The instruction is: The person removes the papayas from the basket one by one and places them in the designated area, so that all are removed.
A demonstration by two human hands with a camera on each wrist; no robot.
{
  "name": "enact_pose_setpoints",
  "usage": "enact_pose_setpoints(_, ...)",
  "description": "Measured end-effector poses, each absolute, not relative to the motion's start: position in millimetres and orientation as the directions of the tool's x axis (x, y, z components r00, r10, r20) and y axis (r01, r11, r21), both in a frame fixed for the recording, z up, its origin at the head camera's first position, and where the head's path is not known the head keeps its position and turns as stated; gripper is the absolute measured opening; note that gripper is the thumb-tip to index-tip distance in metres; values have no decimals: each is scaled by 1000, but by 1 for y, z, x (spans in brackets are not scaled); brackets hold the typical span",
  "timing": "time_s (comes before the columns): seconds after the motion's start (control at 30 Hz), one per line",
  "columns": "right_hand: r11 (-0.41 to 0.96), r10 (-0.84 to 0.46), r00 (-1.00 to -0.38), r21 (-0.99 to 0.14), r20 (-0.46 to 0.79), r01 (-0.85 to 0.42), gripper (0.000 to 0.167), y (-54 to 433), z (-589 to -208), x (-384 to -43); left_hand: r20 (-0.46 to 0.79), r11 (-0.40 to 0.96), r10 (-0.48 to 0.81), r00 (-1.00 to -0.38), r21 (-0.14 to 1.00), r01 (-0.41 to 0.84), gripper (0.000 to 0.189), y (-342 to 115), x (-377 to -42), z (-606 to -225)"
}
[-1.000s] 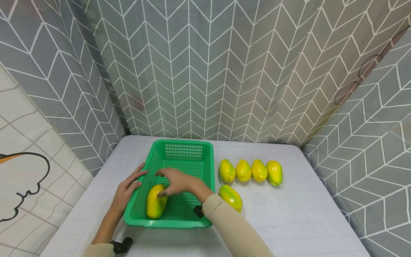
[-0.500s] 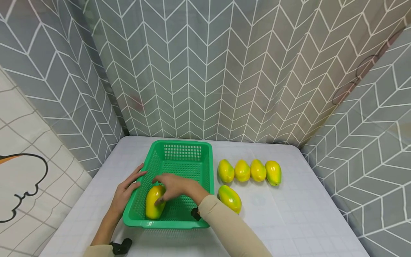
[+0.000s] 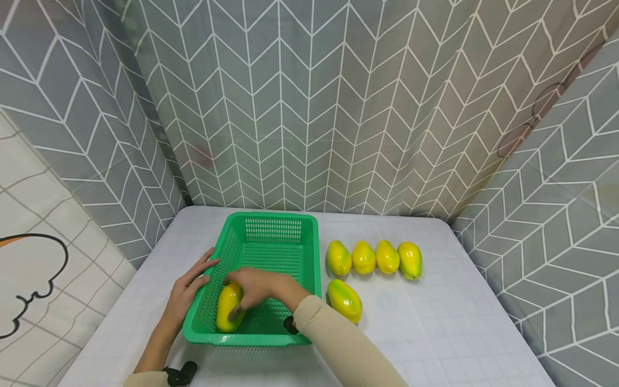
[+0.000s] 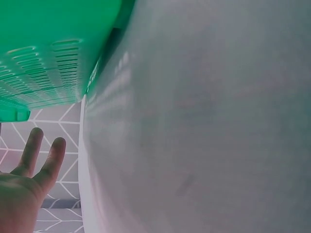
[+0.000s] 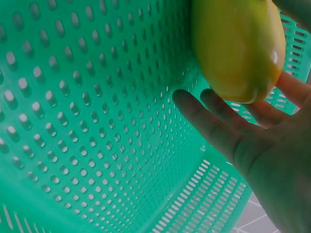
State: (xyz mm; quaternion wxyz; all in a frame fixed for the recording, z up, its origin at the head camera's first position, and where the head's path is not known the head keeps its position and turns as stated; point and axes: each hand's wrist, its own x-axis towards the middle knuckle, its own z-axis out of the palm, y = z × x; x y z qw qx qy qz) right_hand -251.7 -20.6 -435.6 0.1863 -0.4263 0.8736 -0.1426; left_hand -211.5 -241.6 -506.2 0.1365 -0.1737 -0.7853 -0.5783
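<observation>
The green plastic basket [image 3: 316, 269] stands on the table, a yellow-green papaya [image 3: 225, 309] lying in its near left corner. My right hand [image 3: 256, 287] reaches in from the right and grips that papaya, thumb on the near side and fingers at its far end. In the right wrist view the fingers spread around one end of the papaya [image 5: 238, 48], close to the perforated basket floor. My left hand [image 3: 188, 287] rests its extended fingers on the basket's left rim. In the left wrist view, two straight fingers [image 4: 51, 162] show below the basket's side [image 4: 53, 63].
Several papayas [image 3: 364, 258] stand in a row to the right of the basket. Another papaya [image 3: 345, 301] lies nearer, beside the right forearm. A white cloth covers the table [image 3: 435, 333], and grey patterned curtains [image 3: 309, 107] hang around its back and sides.
My right hand has lowered onto the papaya in the basket, and its fingers have closed around it. The left hand has stayed on the rim. The whole view has drifted slightly.
</observation>
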Motion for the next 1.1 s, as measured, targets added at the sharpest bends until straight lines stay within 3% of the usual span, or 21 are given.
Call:
enact_pose_setpoints(0.83,639,-769,-578,-327,-273,-696,82,-31,-443,-248,445,270,112,-889,847,458,37,-240,-210,-505)
enact_pose_setpoints(1.1,618,-786,-554,-374,-274,-692,83,-31,-443,-249,438,274,110,-892,849,451,38,-241,-212,-507)
